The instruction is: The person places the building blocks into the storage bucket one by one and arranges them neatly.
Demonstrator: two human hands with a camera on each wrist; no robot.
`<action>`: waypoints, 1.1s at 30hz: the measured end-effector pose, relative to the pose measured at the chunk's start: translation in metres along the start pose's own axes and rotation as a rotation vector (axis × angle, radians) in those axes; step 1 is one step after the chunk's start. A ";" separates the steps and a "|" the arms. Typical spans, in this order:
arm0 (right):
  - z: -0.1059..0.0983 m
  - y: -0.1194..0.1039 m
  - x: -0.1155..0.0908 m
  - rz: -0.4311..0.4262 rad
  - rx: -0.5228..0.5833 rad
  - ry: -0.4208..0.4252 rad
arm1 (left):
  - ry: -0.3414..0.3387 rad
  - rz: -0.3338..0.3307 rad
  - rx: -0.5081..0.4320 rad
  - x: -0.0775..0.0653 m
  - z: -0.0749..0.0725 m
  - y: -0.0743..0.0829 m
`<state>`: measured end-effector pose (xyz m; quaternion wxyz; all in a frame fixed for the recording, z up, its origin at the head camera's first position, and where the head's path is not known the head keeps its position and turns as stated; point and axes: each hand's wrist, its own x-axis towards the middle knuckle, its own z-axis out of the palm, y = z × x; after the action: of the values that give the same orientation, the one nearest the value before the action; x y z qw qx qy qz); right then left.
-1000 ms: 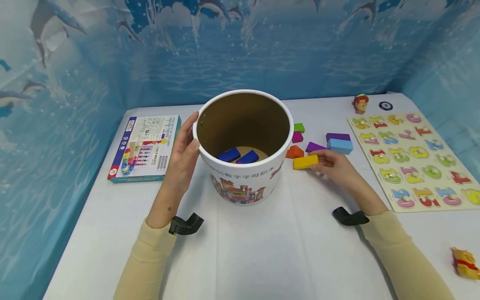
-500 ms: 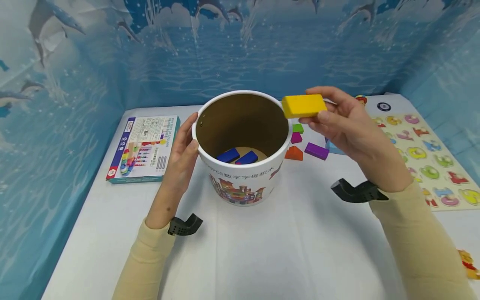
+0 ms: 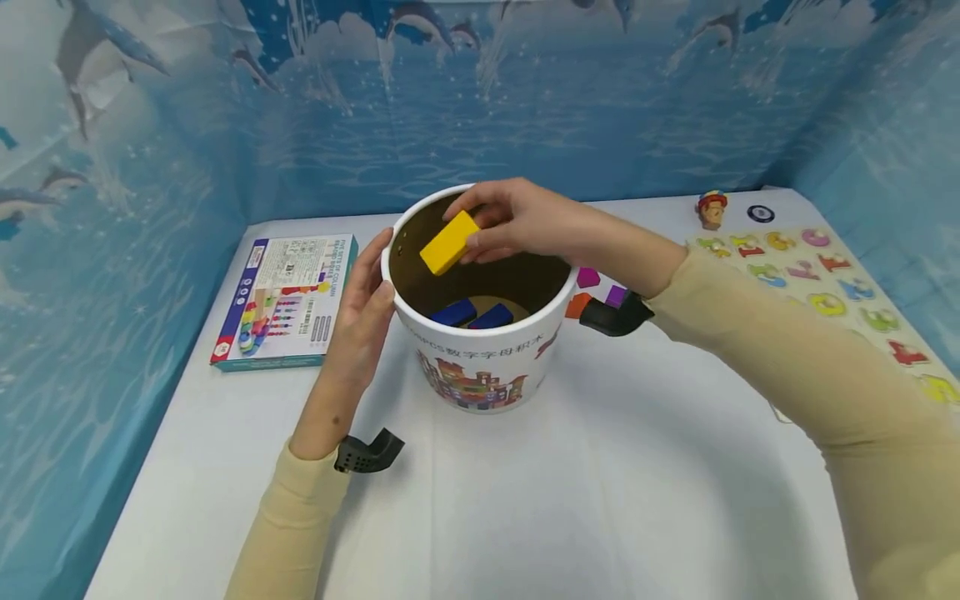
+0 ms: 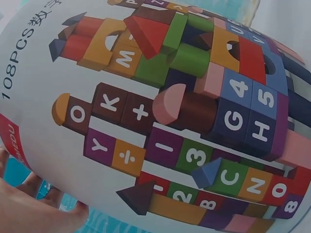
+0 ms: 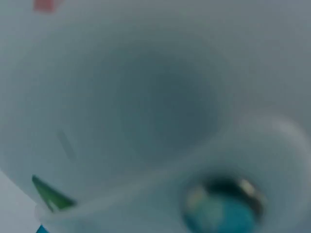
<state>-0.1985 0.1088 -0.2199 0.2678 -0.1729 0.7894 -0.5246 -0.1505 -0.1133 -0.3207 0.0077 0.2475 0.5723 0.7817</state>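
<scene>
- One white bucket (image 3: 480, 367), its rim gripped by my left hand (image 3: 365, 312).
- One yellow block (image 3: 450, 242), pinched in my right hand (image 3: 517, 221) at the bucket's mouth.
- Two blue blocks (image 3: 453, 313) visible on its floor.

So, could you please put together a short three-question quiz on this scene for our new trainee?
1. Multiple choice: What does the right hand hold?
A) an orange block
B) a yellow block
C) a puzzle board

2. True or false: Two blue blocks are visible inside the bucket.

3. Fill in the blank: In the head view, the left hand touches the bucket on its ____ side.

Key: 1. B; 2. True; 3. left.
</scene>
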 end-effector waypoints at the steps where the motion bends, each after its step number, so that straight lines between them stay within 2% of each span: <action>1: 0.001 0.000 0.004 0.025 -0.034 -0.020 | -0.002 0.001 -0.001 0.000 0.000 0.000; 5: 0.005 0.005 0.014 0.103 -0.137 -0.115 | -0.005 -0.001 0.003 0.000 0.001 -0.001; 10: 0.007 0.006 0.018 0.142 -0.275 -0.215 | 0.003 -0.007 0.020 -0.001 0.001 0.001; 13: 0.009 0.006 0.020 0.150 -0.336 -0.235 | 0.010 -0.008 0.021 -0.001 0.001 0.002; 17: 0.010 0.006 0.021 0.154 -0.354 -0.252 | 0.012 -0.002 0.013 -0.001 0.000 0.001; 21: 0.009 0.005 0.020 0.102 -0.346 -0.237 | 0.007 0.012 -0.008 -0.001 -0.002 -0.002; 24: 0.009 0.003 0.016 -0.026 -0.219 -0.154 | 0.002 0.022 -0.028 -0.002 -0.003 -0.003; 28: 0.000 0.003 -0.011 -0.342 0.029 0.048 | -0.008 0.022 -0.036 -0.002 -0.003 -0.003; 30: -0.010 0.014 -0.032 -0.475 0.155 0.173 | -0.009 0.019 -0.029 -0.001 -0.002 -0.002; 31: -0.016 0.024 -0.042 -0.512 0.196 0.253 | -0.009 0.017 -0.026 -0.001 -0.002 -0.002; 33: -0.028 0.054 -0.060 -0.503 0.282 0.402 | -0.005 0.015 -0.020 -0.001 -0.001 -0.001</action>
<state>-0.1674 0.1834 -0.2471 -0.0093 -0.2164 0.6790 -0.7015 -0.1502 -0.1138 -0.3222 0.0059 0.2535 0.5626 0.7869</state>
